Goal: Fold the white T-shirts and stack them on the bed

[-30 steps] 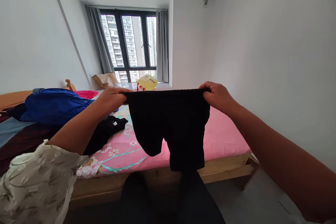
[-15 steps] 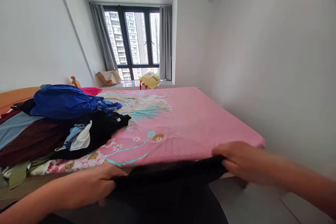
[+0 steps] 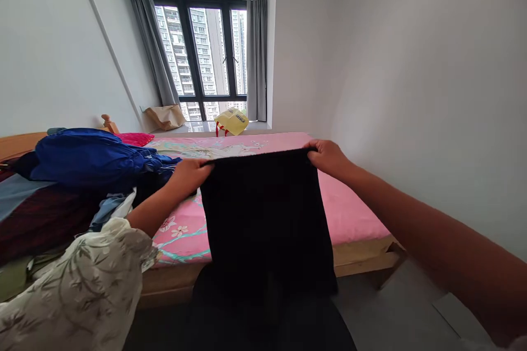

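A black garment (image 3: 263, 214) hangs stretched between my two hands, its straight top edge level with the far part of the bed. My left hand (image 3: 193, 173) is closed on the upper left corner, thumb along the edge. The upper right corner is pinched in my right hand (image 3: 327, 156). The garment's sides fall nearly straight, and its lower end merges with dark shapes below, so I cannot tell what kind of garment it is. Behind it lies the pink flowered bedsheet (image 3: 354, 208), partly covered from view.
To the left, a heap of clothes includes a blue garment (image 3: 90, 156) and a dark red checked one (image 3: 53, 219). A brown paper bag (image 3: 167, 117) and a yellow bag (image 3: 233, 120) stand by the window. The wooden bed frame (image 3: 362, 263) edges the near side.
Both hands have risen and moved forward, lifting the black garment from low at the bed's near edge to hang spread out over the bed. The view has tilted slightly downward.
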